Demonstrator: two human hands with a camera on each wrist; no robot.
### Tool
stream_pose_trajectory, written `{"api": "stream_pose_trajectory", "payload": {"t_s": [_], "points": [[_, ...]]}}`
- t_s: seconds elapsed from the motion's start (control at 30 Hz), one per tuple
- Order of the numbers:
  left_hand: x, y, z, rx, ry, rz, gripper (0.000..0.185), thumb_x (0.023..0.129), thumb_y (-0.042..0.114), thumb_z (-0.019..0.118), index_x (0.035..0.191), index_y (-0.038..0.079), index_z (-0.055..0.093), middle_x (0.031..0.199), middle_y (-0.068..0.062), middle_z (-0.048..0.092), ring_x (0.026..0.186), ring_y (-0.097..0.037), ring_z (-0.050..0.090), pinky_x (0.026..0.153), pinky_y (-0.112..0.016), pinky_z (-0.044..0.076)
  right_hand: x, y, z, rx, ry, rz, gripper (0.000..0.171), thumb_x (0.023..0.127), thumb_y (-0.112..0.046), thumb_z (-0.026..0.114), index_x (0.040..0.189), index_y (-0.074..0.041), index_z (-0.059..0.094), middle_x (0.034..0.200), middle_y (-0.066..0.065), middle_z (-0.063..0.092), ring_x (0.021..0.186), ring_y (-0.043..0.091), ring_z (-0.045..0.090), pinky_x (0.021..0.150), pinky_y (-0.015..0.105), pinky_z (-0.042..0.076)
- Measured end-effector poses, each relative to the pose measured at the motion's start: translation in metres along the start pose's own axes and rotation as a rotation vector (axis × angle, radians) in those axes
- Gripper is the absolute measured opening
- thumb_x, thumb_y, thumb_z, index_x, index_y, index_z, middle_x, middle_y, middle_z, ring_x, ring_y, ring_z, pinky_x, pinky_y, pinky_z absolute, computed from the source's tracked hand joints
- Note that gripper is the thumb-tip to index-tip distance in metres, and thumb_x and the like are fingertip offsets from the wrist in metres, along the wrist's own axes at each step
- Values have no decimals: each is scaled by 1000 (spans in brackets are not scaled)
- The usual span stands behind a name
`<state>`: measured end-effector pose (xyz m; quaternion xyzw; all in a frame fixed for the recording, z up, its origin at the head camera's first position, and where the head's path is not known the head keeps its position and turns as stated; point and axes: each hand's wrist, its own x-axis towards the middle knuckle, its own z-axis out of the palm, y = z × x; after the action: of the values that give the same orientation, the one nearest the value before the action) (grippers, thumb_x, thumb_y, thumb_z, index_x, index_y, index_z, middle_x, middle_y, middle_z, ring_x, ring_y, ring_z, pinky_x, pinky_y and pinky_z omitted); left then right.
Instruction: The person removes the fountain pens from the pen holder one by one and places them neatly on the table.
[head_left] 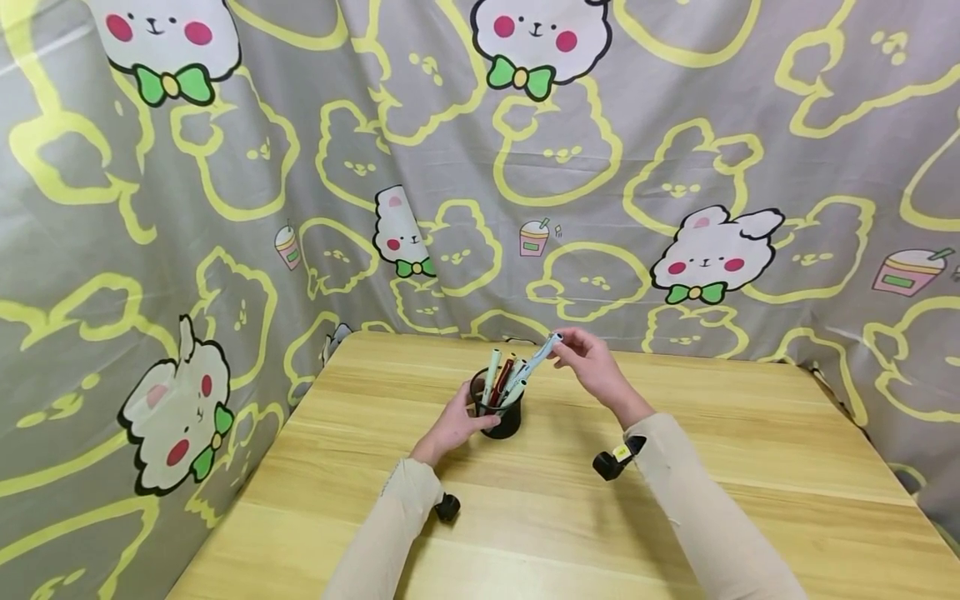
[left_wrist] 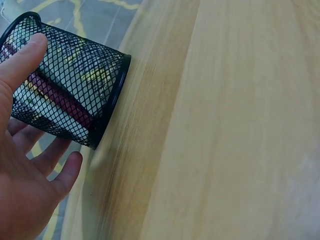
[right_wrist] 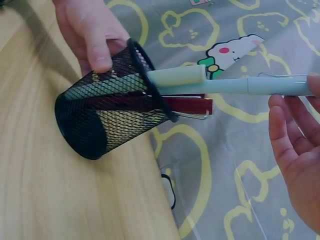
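Note:
A black mesh pen cup (left_wrist: 75, 80) stands on the table, its side gripped by my left hand (head_left: 456, 423), with the thumb across the mesh in the left wrist view. Several pens lean inside, among them a dark red pen (right_wrist: 192, 106) and a pale green pen (right_wrist: 180, 76). My right hand (head_left: 596, 367) pinches a light blue pen (right_wrist: 235, 86) near its clip end, up and right of the rim. That pen slants out of the cup, and its lower part is hidden among the others.
The wooden table (head_left: 570, 517) runs back to a grey curtain (head_left: 465, 175) printed with yellow outlines and white rabbits. Another stretch of the curtain hangs along the table's left edge. Black wrist cameras sit at both cuffs.

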<state>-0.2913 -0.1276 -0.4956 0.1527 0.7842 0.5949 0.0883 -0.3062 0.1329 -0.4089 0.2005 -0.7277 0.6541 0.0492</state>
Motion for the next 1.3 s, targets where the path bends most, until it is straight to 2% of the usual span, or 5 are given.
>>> {"api": "stream_pose_trajectory", "payload": {"t_s": [0.13, 0.37, 0.83, 1.03, 1.3], "points": [[-9, 16, 0, 27, -7, 0, 77, 83, 10, 74, 143, -3, 28, 136, -27, 41, 123, -40, 42, 98, -50, 37, 0, -3, -5, 54, 40, -20, 30, 97, -13, 55, 117, 9, 53, 96, 14, 59, 89, 23, 62, 74, 30, 53], [-9, 15, 1, 8, -4, -9, 76, 83, 12, 74, 143, -1, 29, 136, -25, 42, 122, -39, 43, 98, -50, 37, -1, -9, -16, 172, 89, -10, 26, 98, -9, 52, 115, 10, 49, 91, 1, 61, 83, 14, 64, 73, 26, 52], [-9, 14, -1, 41, -12, -17, 77, 84, 14, 73, 145, 1, 27, 137, -27, 40, 124, -40, 40, 99, -52, 36, -7, -4, -45, 289, 153, 38, 25, 98, -11, 52, 109, 11, 49, 85, 1, 61, 79, 11, 64, 70, 24, 52], [4, -12, 0, 39, 12, -30, 80, 83, 21, 75, 146, 10, 27, 139, -21, 40, 124, -38, 42, 99, -51, 36, -10, 6, -55, 253, 141, 79, 20, 99, -12, 51, 107, 7, 52, 84, -1, 62, 78, 9, 62, 71, 23, 52], [6, -16, 1, 62, 31, -39, 80, 80, 26, 77, 144, 14, 30, 138, -17, 43, 121, -36, 46, 97, -49, 38, -16, 32, -63, 70, 118, 187, 36, 99, -10, 50, 119, 19, 44, 85, -3, 62, 80, 6, 62, 74, 24, 52]]}}
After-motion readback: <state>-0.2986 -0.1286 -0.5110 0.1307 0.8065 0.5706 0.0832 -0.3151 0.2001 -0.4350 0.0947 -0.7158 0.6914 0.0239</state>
